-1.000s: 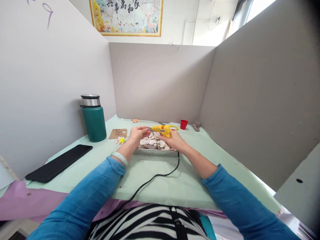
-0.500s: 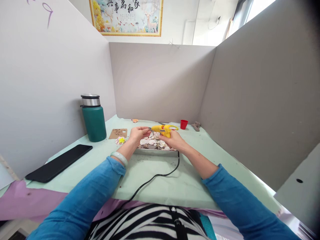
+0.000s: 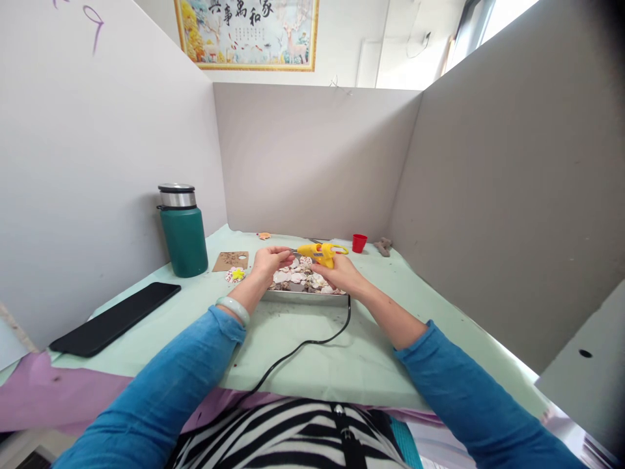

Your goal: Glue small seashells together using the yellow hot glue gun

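Note:
My right hand (image 3: 339, 272) is wrapped round the handle of a yellow glue gun (image 3: 315, 251), whose nozzle points left. At the nozzle tip, my left hand (image 3: 272, 262) is closed in a pinch; whatever lies between its fingertips is too small to make out. Both hands are over a shallow metal tray (image 3: 307, 298) filled with whitish, shell-like pieces (image 3: 295, 277). A black cord (image 3: 312, 342) runs from near the tray's right corner down to the table's front edge.
Left of the tray are a flower-shaped piece with a yellow centre (image 3: 236, 275), a brown card (image 3: 230, 261), a black phone-like slab (image 3: 117, 319) and a green bottle (image 3: 183, 238). Behind stand a red cup (image 3: 359, 243) and a grey-brown object (image 3: 383, 247). Grey partitions (image 3: 317, 163) enclose the table.
The glue gun has shifted very slightly to the right. My hands keep nearly the same pose, and the things on the table stay where they were.

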Motion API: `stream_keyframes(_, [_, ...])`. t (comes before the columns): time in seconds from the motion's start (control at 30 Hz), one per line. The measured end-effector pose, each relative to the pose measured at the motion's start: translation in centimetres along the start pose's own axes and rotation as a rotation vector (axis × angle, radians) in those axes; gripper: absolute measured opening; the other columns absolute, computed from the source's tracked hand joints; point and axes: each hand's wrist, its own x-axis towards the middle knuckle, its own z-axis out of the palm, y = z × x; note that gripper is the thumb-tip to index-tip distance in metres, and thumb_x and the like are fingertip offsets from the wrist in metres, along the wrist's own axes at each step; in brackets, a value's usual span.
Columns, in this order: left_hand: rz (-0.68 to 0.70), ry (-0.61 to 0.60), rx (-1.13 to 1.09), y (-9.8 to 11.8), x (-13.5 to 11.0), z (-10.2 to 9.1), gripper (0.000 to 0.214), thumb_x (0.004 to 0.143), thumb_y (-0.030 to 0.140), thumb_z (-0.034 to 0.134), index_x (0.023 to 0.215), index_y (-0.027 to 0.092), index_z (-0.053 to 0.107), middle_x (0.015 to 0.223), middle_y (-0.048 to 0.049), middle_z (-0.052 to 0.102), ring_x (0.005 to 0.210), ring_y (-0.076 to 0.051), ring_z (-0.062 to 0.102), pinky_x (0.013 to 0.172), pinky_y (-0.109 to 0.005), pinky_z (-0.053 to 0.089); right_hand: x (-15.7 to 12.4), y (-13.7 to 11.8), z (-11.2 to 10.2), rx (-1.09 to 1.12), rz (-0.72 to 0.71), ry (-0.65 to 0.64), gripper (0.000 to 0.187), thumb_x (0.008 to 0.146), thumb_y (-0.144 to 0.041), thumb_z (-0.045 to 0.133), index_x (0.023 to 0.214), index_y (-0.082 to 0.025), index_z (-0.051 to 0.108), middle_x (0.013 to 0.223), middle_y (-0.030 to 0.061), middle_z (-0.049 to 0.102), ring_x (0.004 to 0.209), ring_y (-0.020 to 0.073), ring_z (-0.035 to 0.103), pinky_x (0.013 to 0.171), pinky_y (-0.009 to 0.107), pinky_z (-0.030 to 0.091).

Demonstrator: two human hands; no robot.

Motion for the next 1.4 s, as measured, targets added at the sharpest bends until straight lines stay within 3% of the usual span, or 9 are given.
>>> stream_keyframes(0.57, [0.020, 0.005, 0.006, -0.1, 0.1, 0.0, 0.008, 0.070, 0.004, 0.065, 0.074, 0.008, 0.060, 0.064, -0.0068, 0.064, 0.061, -0.015, 0.065, 0.069, -0.029, 0.054, 0.6, 1.3, 0.1, 0.028, -0.013, 0.015, 0.029, 0.075, -0.046, 0.056, 0.080, -0.018, 0.053, 0.051, -0.0039, 0.047, 0.044, 0.0104, 0.044, 0.044, 0.023, 0.033])
stream_keyframes(0.9, [0.007, 0.014, 0.011, -0.2, 0.2, 0.0, 0.005, 0.073, 0.004, 0.061, 0.076, 0.007, 0.060, 0.065, -0.0090, 0.065, 0.061, -0.015, 0.065, 0.070, -0.030, 0.054, 0.1, 0.2, 0.1, 0.034, 0.008, -0.021, 0.027, 0.075, -0.043, 0.058, 0.069, -0.019, 0.049, 0.047, -0.0034, 0.044, 0.043, 0.0109, 0.043, 0.045, 0.024, 0.034])
stream_keyframes(1.17, [-0.003, 0.027, 0.009, 0.1, -0.1, 0.1, 0.005, 0.073, 0.003, 0.061, 0.074, 0.008, 0.059, 0.064, -0.0083, 0.065, 0.060, -0.015, 0.065, 0.072, -0.030, 0.053, 0.4, 0.9, 0.0, 0.053, 0.003, -0.005, 0.027, 0.075, -0.044, 0.057, 0.082, -0.018, 0.053, 0.049, -0.0046, 0.046, 0.042, 0.0102, 0.043, 0.043, 0.023, 0.033])
stream_keyframes(1.4, [-0.014, 0.022, -0.027, 0.0, 0.0, 0.0, 0.006, 0.072, 0.005, 0.064, 0.075, 0.008, 0.060, 0.065, -0.0097, 0.065, 0.061, -0.016, 0.065, 0.072, -0.031, 0.053, 0.2, 0.5, 0.1, 0.029, 0.023, -0.016, 0.028, 0.075, -0.044, 0.058, 0.069, -0.019, 0.048, 0.049, -0.0028, 0.046, 0.043, 0.0113, 0.044, 0.044, 0.024, 0.035])
